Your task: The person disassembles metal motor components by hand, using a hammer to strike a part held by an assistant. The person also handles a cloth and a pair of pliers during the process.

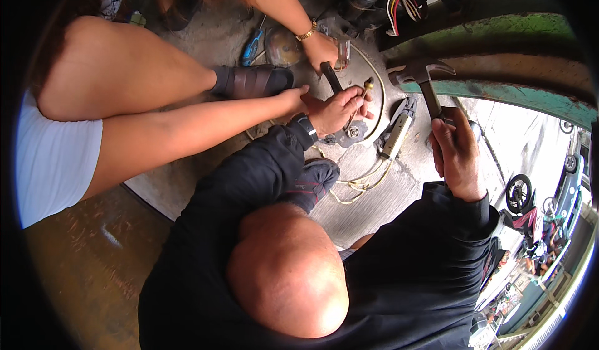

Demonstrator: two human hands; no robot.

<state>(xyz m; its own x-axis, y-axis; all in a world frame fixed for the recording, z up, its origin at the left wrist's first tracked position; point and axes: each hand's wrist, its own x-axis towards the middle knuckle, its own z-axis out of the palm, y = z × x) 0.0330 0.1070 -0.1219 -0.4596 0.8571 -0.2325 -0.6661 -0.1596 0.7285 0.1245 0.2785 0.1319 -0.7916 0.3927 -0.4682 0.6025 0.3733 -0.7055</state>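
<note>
My right hand [460,153] grips the handle of a claw hammer [430,97], held up at the right. My left hand [337,111] pinches a thin metal rod [368,89] with a brass-coloured top; its lower end comes down over a flat grey metal part [352,133] on the floor. A co-worker's hand [322,49] with a gold bracelet holds a black-handled tool [331,77], whose far end is hidden behind my left hand. Against my left wrist lies the co-worker's other hand [294,102], partly covered.
My bare knee [287,275] rises between my arms. Nearby are a blue screwdriver [253,47], a white power strip [397,136] and looping pale cable [359,188]. Green metal curved edges [486,32] and coloured wires [399,4] stand at the far right. The co-worker's sandalled foot [256,82] is left.
</note>
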